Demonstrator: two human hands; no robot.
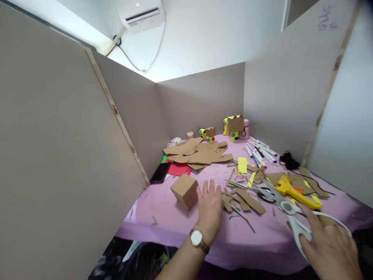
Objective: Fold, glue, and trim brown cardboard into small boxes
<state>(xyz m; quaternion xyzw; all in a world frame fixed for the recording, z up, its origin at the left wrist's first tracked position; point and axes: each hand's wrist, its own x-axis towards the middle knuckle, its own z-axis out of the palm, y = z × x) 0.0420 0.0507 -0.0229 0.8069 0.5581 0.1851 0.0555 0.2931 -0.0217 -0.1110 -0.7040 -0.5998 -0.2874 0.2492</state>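
Note:
My left hand (209,210) lies palm down on the pink cloth, fingers spread and nothing held. Its thumb is right beside a small brown cardboard box (184,190); whether they touch I cannot tell. Cut cardboard strips (250,201) are close to its fingers on the right. At the lower right, my right hand (329,243) grips large scissors (288,208) by their white and grey handles. The scissors' blades point away to the upper left, over scraps and beside a yellow glue gun (297,192). Black-handled scissors (265,195) lie partly hidden beneath them.
Larger cardboard pieces (201,153), red sheets (176,168) and a black phone (160,173) lie behind the box. Markers (259,151) spread at the right. Yellow spotted cardboard figures (234,126) and a pink bottle (245,130) stand at the back. Grey partitions (201,101) enclose the table.

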